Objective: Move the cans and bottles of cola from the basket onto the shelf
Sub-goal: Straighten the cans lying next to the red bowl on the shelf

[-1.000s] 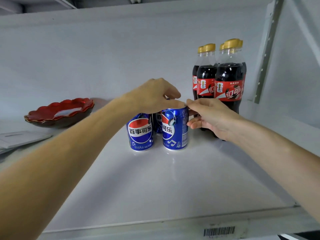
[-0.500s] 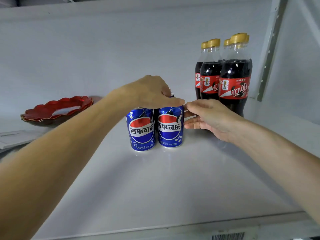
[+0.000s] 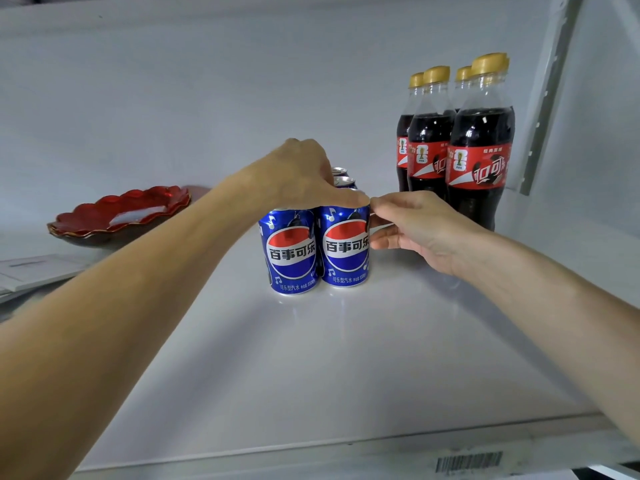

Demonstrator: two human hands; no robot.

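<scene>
Spanning the whole view, the white metal shelf [image 3: 346,358] already carries most of what can be seen of the task's stock; the basket is out of frame, so what remains in it cannot be judged. At the back right stand the dark plastic cola bottles with gold caps [image 3: 479,143], upright and close together, their red labels showing a FIFA mark and white Chinese characters. Left of them sit the short blue Pepsi cans [image 3: 292,251], reading 百事可乐, two in front touching and more tops showing behind. The left hand [image 3: 301,174] grips the front right can's rim from above, fingers curled over it. The right hand [image 3: 419,230] pinches that can's right side. A barcode sticker [image 3: 469,462] marks the shelf's front edge.
</scene>
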